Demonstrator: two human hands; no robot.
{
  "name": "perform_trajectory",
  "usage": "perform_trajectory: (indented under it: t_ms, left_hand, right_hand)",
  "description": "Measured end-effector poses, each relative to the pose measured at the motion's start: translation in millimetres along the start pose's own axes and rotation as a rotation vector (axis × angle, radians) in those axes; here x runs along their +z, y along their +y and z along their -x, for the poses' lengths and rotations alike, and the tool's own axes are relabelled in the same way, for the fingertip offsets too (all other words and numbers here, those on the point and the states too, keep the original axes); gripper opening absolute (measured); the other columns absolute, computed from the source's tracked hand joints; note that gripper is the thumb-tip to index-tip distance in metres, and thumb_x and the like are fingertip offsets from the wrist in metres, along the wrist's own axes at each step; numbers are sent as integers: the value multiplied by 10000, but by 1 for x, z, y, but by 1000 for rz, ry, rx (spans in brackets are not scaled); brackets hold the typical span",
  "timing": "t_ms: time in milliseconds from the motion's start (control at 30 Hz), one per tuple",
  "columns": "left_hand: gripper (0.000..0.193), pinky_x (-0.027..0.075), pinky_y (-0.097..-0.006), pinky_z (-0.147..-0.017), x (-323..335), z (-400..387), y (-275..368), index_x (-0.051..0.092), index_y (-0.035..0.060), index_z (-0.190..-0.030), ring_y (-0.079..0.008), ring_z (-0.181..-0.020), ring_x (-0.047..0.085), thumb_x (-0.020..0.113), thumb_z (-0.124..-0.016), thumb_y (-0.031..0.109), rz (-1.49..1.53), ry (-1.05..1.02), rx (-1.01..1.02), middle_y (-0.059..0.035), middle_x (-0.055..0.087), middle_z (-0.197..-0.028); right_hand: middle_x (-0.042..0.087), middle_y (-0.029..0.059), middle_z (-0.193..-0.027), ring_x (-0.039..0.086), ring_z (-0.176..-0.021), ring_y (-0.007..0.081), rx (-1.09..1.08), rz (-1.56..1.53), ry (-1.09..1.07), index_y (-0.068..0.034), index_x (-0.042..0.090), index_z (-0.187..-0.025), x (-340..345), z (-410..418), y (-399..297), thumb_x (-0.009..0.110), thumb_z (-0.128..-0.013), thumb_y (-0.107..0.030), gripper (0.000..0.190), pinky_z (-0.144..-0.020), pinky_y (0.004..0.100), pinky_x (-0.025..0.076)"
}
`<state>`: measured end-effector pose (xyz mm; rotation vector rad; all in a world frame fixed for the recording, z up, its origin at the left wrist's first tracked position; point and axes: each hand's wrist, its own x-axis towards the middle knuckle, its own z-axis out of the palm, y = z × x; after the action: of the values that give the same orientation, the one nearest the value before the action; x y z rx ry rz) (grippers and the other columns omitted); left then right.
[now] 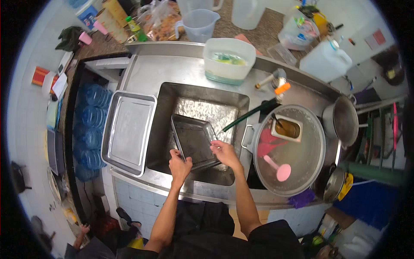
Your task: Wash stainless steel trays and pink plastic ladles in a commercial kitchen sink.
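Both of my hands hold a rectangular metal tray (194, 137) tilted inside the stainless steel sink (155, 129). My left hand (180, 165) grips its near left edge, and my right hand (224, 152) grips its right side. A dark green hose (249, 115) runs from the tap (279, 81) into the sink, its end close to the tray and my right hand. Another metal tray (129, 132) lies on the steel counter left of the sink. To the right stands a large round pot of cloudy water (300, 162) with a small metal container (287, 128) and a pink scoop (283, 172) in it.
A plastic tub with greenish liquid (229, 61) stands behind the sink. Measuring jugs (199, 26) and a white jerrycan (325, 61) line the back ledge. Pots (341, 121) stand at the right. Large blue water bottles (93, 118) are at the left. Part of another person (84, 229) shows at lower left.
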<state>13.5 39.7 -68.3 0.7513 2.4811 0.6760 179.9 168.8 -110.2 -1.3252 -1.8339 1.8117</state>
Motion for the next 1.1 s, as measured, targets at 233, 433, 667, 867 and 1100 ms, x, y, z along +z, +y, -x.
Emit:
perform_trajectory:
  t_ms: [233,433,667,867,1100]
  left_hand:
    - [771,489,-507,-824,8,-25,-15,256,0,-1338,-476,-897,625,617,-674,151,-136,-255,-184,-316,636,-928]
    - [743,490,-525,-809,11,-19,-7,249,-51,-1366,-493,-852,621,553,-712,124,-111,-207,-153,-332,631,-903]
    - [850,489,-535,-746,4,-3,-20,113,-82,-1442,-481,-759,617,563,-740,87,-79,-114,-101,-317,628,-812]
    - [852,505,-518,-652,2,2,-17,146,34,-1491,-468,-724,604,583,-761,68,-84,-37,1,-307,559,-974]
    - [800,493,-517,-707,-2,6,-22,223,85,-1490,-461,-814,587,576,-776,14,-32,48,77,-287,528,-1011]
  right_hand:
    - [697,117,-887,651,-792,131,-630,283,458,1,665,-1020,-107,-75,-201,632,-891,-116,177,-734,278,503]
    - [698,144,-947,678,-837,237,-327,939,93,-20,675,-1038,-208,-268,-211,649,-827,-306,357,-740,341,522]
    - [683,175,-1041,670,-911,260,255,1450,-552,-29,675,-1093,-144,-308,-230,669,-703,-462,584,-689,359,533]
    - [699,135,-844,662,-756,249,70,1483,-294,-28,708,-937,-161,-313,-209,697,-687,-337,398,-630,347,519]
    - [602,64,-658,579,-615,172,-207,1221,-78,-47,644,-833,-187,-285,-205,728,-649,-159,232,-546,335,459]
